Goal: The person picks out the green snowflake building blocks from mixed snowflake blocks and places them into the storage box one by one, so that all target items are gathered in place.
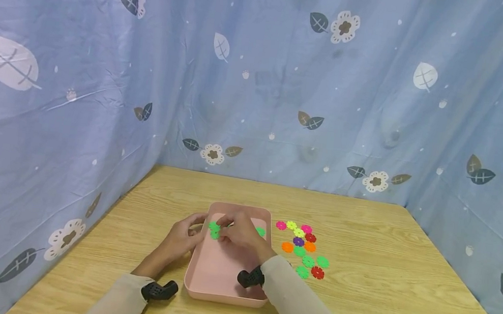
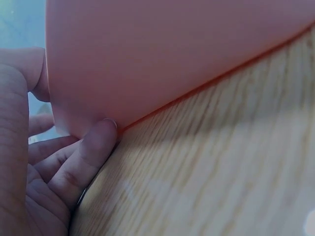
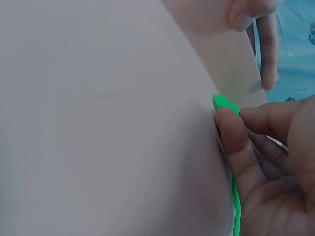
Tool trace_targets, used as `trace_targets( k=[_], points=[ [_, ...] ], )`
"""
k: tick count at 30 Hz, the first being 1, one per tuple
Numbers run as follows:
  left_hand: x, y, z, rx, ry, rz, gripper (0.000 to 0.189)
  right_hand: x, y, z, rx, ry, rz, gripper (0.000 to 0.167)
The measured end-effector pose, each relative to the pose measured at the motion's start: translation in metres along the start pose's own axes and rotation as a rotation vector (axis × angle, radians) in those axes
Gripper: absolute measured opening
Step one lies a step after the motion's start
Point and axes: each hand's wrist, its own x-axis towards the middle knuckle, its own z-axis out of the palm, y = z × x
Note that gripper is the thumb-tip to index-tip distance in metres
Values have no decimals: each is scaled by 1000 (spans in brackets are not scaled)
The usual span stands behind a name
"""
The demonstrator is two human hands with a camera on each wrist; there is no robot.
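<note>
A shallow pink tray (image 1: 216, 276) lies on the wooden table in the head view. My left hand (image 1: 180, 239) grips its left wall, a finger bent over the rim and the thumb against the outside, as the left wrist view shows on the tray wall (image 2: 162, 54). Inside the tray, toward its far left, my right hand (image 1: 242, 232) pinches a green flower-shaped plastic disc (image 3: 224, 103) between thumb and index finger. Other green discs (image 1: 214, 234) lie by its fingertips, and another green disc (image 1: 260, 231) lies near the right wall. The right hand partly hides the tray floor.
Right of the tray, several loose flower discs lie on the table: pink (image 1: 281, 225), yellow (image 1: 291, 225), purple (image 1: 299, 242), orange (image 1: 287, 247), red (image 1: 317, 273) and green (image 1: 308, 261). A blue patterned curtain (image 1: 281, 88) surrounds the table (image 1: 382, 273) at the back and sides.
</note>
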Motion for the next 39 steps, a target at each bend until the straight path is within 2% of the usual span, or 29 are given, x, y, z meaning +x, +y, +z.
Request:
trace_targets(
  k=[5, 19, 24, 33, 39],
  points=[
    [0, -1, 0, -24, -11, 4, 55, -1, -2, 2, 22, -10, 24, 22],
    [0, 1, -2, -43, -18, -3, 56, 2, -5, 3, 42, -22, 0, 19],
    [1, -1, 1, -31, -5, 12, 55, 0, -8, 1, 30, 2, 6, 20],
    [-2, 0, 3, -38, -8, -1, 53, -3, -15, -7, 115, 36, 57, 21],
    [0, 2, 2, -17, 2, 1, 54, -7, -25, -27, 139, 68, 23, 20]
  ],
)
